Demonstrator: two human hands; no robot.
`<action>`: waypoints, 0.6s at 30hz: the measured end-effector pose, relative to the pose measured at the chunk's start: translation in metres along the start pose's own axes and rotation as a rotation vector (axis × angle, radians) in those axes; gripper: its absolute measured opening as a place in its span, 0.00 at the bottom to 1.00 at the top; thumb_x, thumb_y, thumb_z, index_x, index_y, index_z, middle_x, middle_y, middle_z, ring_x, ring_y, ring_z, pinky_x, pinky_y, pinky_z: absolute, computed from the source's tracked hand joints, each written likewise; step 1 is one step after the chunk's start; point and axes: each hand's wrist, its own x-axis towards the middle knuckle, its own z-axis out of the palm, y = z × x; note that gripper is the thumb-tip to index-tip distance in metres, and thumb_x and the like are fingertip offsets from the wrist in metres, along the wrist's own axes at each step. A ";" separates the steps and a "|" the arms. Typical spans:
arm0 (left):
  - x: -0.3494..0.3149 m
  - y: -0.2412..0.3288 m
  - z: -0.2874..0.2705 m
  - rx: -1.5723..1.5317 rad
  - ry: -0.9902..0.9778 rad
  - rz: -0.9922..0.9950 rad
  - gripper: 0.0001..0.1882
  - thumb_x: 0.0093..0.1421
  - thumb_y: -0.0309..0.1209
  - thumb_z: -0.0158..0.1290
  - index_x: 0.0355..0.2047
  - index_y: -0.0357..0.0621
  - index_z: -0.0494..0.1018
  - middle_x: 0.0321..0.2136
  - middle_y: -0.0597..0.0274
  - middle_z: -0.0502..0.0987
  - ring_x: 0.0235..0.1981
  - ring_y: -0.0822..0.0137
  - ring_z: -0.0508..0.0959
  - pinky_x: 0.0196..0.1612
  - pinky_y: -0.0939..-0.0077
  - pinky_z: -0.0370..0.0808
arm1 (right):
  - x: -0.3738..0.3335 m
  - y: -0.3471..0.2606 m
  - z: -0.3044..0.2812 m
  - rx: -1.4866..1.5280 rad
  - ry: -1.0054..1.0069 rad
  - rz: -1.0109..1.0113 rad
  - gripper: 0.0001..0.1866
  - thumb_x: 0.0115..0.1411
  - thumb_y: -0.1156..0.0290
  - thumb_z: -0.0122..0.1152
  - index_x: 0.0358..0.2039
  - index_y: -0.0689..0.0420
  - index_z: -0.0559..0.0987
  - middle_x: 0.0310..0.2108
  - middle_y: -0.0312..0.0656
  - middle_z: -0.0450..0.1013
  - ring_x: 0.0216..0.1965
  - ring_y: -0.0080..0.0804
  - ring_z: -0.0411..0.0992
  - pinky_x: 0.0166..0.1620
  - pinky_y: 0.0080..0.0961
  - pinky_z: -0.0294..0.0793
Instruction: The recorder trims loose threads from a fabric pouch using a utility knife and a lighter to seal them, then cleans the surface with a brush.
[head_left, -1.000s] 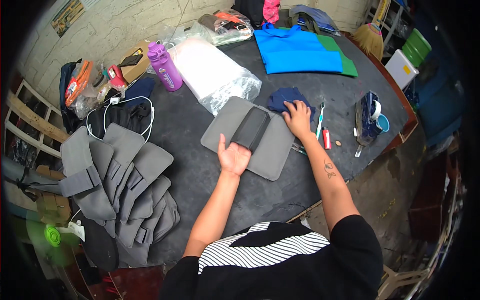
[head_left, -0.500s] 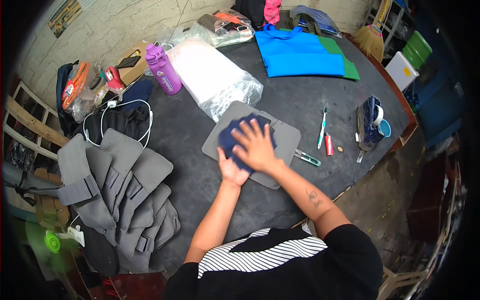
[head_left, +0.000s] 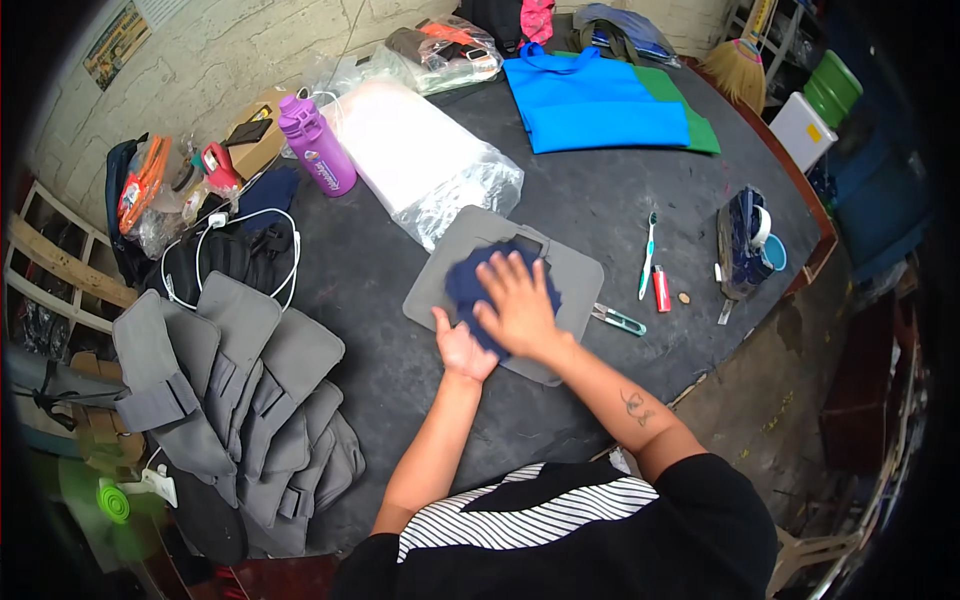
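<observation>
Right hand (head_left: 518, 300) moved onto navy cloth (head_left: 470, 285), flat, open; left hand (head_left: 462, 348) pinning grey pad (head_left: 575, 275) edge.

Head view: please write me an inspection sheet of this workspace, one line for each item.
Surface: dark grey table, bare patches between the things.
Job's things: flat grey padded panel near the table's front edge; dark blue cloth piece lies on it.
Clutter: purple plastic bottle, clear plastic bag of white material, blue fabric bag, pile of grey padded pieces, small thread snips, red lighter.
Grippers: left hand flat at the panel's near edge; right hand pressed flat on the blue cloth.
Cables: white cable looped over black items at the left.
Surroundings: pale stone wall, straw broom, brown floor.
</observation>
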 end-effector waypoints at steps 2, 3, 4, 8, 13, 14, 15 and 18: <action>0.007 -0.005 0.009 -0.103 0.004 -0.010 0.46 0.59 0.68 0.28 0.66 0.46 0.48 0.65 0.58 0.54 0.67 0.57 0.50 0.67 0.54 0.45 | 0.016 0.026 0.010 -0.050 0.067 0.130 0.32 0.60 0.51 0.48 0.61 0.56 0.64 0.63 0.51 0.56 0.66 0.53 0.49 0.64 0.60 0.40; 0.007 -0.004 0.010 -0.149 0.001 -0.022 0.47 0.59 0.69 0.28 0.66 0.45 0.47 0.65 0.59 0.54 0.67 0.57 0.49 0.67 0.54 0.45 | 0.016 0.021 0.009 -0.083 0.050 0.138 0.33 0.60 0.51 0.48 0.61 0.57 0.64 0.64 0.52 0.56 0.66 0.54 0.47 0.64 0.61 0.39; 0.004 -0.003 0.012 -0.066 0.069 0.001 0.46 0.59 0.68 0.28 0.66 0.46 0.49 0.65 0.59 0.54 0.67 0.57 0.51 0.67 0.54 0.46 | 0.013 0.013 0.011 -0.078 0.034 0.108 0.33 0.60 0.50 0.47 0.61 0.58 0.64 0.63 0.53 0.55 0.66 0.56 0.48 0.64 0.61 0.38; 0.000 -0.002 -0.001 0.153 0.158 0.187 0.39 0.63 0.63 0.26 0.64 0.50 0.55 0.64 0.59 0.58 0.64 0.55 0.57 0.65 0.54 0.53 | -0.021 -0.012 0.008 0.049 0.023 -0.089 0.35 0.56 0.50 0.51 0.60 0.57 0.65 0.63 0.54 0.56 0.65 0.57 0.49 0.63 0.62 0.40; 0.006 -0.001 0.001 -0.324 -0.249 -0.069 0.43 0.62 0.64 0.31 0.64 0.40 0.53 0.62 0.58 0.60 0.64 0.58 0.57 0.66 0.58 0.49 | 0.009 0.052 0.017 -0.099 0.142 0.042 0.32 0.57 0.53 0.51 0.62 0.48 0.64 0.64 0.46 0.56 0.66 0.52 0.49 0.61 0.65 0.44; 0.008 -0.008 0.007 -0.044 -0.011 0.052 0.38 0.64 0.58 0.36 0.57 0.34 0.61 0.55 0.56 0.70 0.58 0.58 0.66 0.60 0.64 0.60 | 0.015 0.082 0.024 -0.188 0.195 0.072 0.32 0.59 0.53 0.50 0.63 0.47 0.61 0.63 0.47 0.56 0.66 0.52 0.49 0.60 0.68 0.44; 0.014 -0.006 -0.005 -0.045 -0.012 0.046 0.38 0.64 0.58 0.36 0.57 0.34 0.61 0.55 0.56 0.70 0.58 0.58 0.66 0.60 0.64 0.60 | 0.021 0.114 0.029 -0.289 0.236 0.104 0.31 0.60 0.53 0.49 0.63 0.47 0.60 0.63 0.48 0.56 0.65 0.51 0.50 0.59 0.70 0.44; 0.015 0.011 -0.052 -0.156 -0.714 -0.180 0.30 0.65 0.46 0.42 0.51 0.25 0.63 0.51 0.45 0.71 0.55 0.55 0.69 0.57 0.67 0.64 | 0.038 0.164 -0.004 -0.555 0.216 0.208 0.33 0.61 0.54 0.50 0.65 0.45 0.56 0.63 0.55 0.54 0.66 0.53 0.49 0.60 0.68 0.44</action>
